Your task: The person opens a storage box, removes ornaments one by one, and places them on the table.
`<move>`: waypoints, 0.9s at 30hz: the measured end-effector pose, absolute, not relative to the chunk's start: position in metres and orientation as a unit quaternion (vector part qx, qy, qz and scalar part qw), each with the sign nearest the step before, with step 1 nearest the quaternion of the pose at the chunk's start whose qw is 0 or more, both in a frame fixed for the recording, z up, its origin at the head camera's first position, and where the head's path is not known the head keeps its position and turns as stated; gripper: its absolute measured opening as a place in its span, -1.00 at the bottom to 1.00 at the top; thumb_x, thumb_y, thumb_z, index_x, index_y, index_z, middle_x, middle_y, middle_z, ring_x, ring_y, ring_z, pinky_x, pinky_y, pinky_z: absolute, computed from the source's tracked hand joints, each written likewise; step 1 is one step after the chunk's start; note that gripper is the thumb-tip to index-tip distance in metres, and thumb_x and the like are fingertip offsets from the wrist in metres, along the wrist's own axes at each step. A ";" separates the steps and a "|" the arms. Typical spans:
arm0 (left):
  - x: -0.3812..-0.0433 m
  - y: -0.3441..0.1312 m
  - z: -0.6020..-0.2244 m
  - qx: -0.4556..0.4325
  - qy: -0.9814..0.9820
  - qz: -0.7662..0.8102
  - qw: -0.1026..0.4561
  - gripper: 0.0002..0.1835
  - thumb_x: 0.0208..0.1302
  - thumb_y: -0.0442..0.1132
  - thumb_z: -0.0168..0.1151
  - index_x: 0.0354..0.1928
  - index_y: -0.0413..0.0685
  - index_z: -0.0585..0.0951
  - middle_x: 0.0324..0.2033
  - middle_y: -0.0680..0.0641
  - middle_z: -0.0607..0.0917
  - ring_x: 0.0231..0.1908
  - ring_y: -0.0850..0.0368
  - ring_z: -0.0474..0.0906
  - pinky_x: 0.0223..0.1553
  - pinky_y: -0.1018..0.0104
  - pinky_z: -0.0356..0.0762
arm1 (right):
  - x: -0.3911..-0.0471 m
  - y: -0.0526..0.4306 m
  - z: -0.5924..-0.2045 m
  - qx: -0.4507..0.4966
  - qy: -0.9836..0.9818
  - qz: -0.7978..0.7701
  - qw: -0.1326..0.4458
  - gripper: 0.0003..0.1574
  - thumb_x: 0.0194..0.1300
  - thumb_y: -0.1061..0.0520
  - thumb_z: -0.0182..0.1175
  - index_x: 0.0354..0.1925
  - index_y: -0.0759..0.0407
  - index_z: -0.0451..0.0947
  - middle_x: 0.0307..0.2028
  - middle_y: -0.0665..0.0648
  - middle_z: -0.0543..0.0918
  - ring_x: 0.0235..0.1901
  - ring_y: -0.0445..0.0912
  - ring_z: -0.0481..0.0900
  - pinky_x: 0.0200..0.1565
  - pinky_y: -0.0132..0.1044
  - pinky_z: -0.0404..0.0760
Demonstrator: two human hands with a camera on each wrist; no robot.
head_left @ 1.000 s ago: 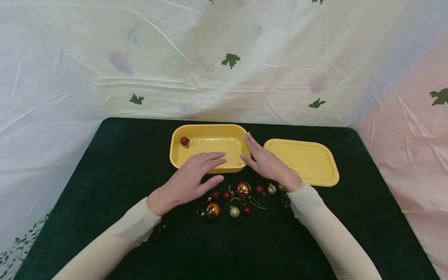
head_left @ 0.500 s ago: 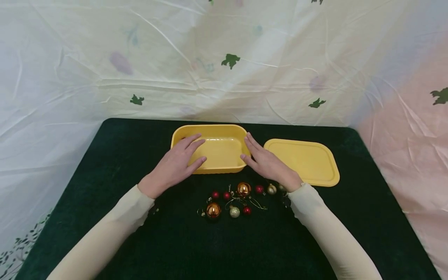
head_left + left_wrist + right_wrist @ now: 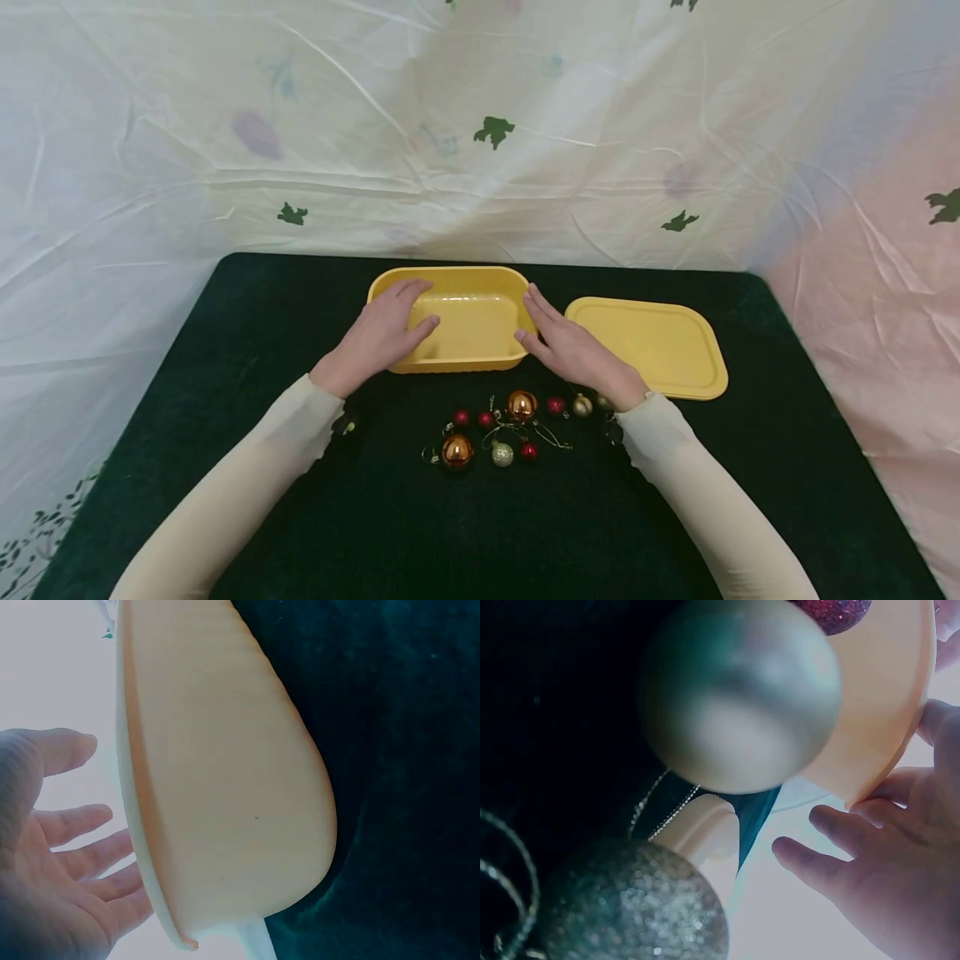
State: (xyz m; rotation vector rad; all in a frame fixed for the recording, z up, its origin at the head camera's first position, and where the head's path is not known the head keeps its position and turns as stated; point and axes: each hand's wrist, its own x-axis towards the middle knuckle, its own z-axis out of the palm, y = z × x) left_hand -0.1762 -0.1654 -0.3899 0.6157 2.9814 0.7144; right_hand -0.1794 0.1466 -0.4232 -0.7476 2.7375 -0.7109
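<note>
A yellow plastic container (image 3: 480,329) stands at the back of the table, its open top facing up. My left hand (image 3: 381,335) reaches over its left end with fingers extended and thumb apart. In the left wrist view, that hand (image 3: 60,885) shows an open palm just beyond the container's rim (image 3: 135,817). My right hand (image 3: 573,348) lies along the container's right end, fingers straight and fingertips at the rim. Seen from the right wrist, its fingers (image 3: 840,829) are spread and hold nothing. The container's left interior is partly hidden by my left hand.
A yellow lid (image 3: 652,348) lies flat to the right. Several Christmas baubles are scattered before the container: copper (image 3: 457,451), silver glitter (image 3: 502,454), red (image 3: 556,406) and gold (image 3: 582,405), some with cord loops. A patterned cloth (image 3: 375,125) hangs behind the dark green tabletop (image 3: 465,533).
My left hand has moved left from the container's front to its left end. The red bauble inside, visible one second ago, is now hidden behind it. My right hand has stayed put.
</note>
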 end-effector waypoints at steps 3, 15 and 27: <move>-0.181 -0.166 -0.390 0.192 0.950 0.246 0.018 -0.34 0.52 -0.02 0.19 0.48 -0.26 0.35 0.44 -0.31 0.39 0.44 -0.24 0.30 0.44 -0.16 0.26 | -0.180 0.146 -0.423 -0.255 0.930 -0.242 0.106 -0.03 0.65 -0.31 -0.19 0.65 0.23 -0.18 0.66 0.13 -0.28 0.57 0.12 0.05 0.52 0.06 0.13; -0.198 -0.169 -0.396 0.157 0.943 0.291 0.048 -0.35 0.48 -0.07 0.23 0.47 -0.24 0.39 0.42 -0.29 0.44 0.43 -0.22 0.31 0.46 -0.13 0.23 | -0.179 0.147 -0.423 -0.258 0.928 -0.245 0.110 -0.03 0.65 -0.31 -0.18 0.65 0.24 -0.19 0.66 0.11 -0.31 0.57 0.12 0.06 0.53 0.04 0.12; -0.216 -0.169 -0.407 0.158 0.933 0.318 0.060 -0.41 0.41 -0.09 0.28 0.37 -0.27 0.51 0.33 -0.26 0.55 0.37 -0.17 0.41 0.43 -0.04 0.30 | -0.179 0.147 -0.423 -0.258 0.929 -0.244 0.108 -0.03 0.65 -0.31 -0.18 0.65 0.23 -0.19 0.66 0.15 -0.28 0.56 0.12 0.06 0.52 0.05 0.14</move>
